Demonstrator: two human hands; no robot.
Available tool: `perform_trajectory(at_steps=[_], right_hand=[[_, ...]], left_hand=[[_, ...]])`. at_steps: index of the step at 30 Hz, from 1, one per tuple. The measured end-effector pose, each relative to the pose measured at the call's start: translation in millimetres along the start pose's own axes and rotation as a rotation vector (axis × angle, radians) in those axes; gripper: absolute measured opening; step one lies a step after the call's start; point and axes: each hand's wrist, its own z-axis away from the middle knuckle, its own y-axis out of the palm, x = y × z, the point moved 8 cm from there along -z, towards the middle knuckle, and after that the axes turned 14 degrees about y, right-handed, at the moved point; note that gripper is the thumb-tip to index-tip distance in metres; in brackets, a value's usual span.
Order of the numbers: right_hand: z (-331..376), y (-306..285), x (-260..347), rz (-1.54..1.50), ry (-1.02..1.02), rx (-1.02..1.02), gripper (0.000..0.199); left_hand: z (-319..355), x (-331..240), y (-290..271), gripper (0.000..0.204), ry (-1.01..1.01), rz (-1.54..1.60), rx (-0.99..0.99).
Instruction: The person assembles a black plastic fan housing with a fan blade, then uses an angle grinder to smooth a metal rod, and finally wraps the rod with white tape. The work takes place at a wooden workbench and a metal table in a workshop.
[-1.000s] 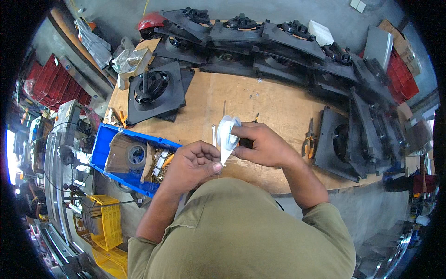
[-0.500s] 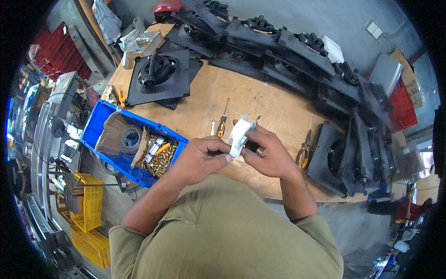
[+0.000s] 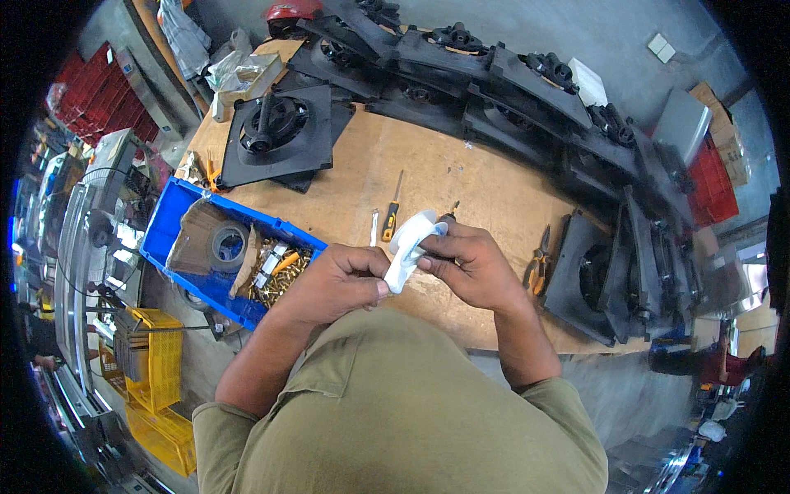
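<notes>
Between my hands, in front of my chest, is a roll of white thread seal tape. My right hand holds the roll by its spool, fingers curled round it. A small dark and brass-coloured piece sticks out beside those fingers; I cannot make out its kind. The loose white end of the tape is pinched between thumb and forefinger of my left hand, with the strip stretched from the roll. Beyond the roll lie a yellow and black screwdriver and a slim silver tool.
A blue bin with brass fittings and a tape roll stands left. Orange-handled pliers lie right. Black plates with round burner-like parts stand left, stacked along the back and right of the wooden table.
The strip of white tape between the roll and my left hand has grown longer. My left hand has moved left and slightly nearer, while the roll has tilted in my right hand.
</notes>
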Motion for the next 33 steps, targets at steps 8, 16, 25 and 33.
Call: perform_trajectory(at_steps=[8,16,25,33], right_hand=[[5,-8,6,0.324,-0.031,-0.040,0.023],[1,-9,14,0.471,-0.029,-0.019,0.026],[4,-4,-6,0.048,-0.014,0.194,0.034],[12,5,-34,-0.650,-0.003,0.284,0.044]], left_hand=[[3,3,-4,0.015,0.013,0.153,0.050],[9,0,-17,0.023,-0.001,0.252,-0.072],[10,-9,-19,0.018,0.039,0.497,-0.141],[-2,-14,-16,0.017,0.080,0.589,-0.237]])
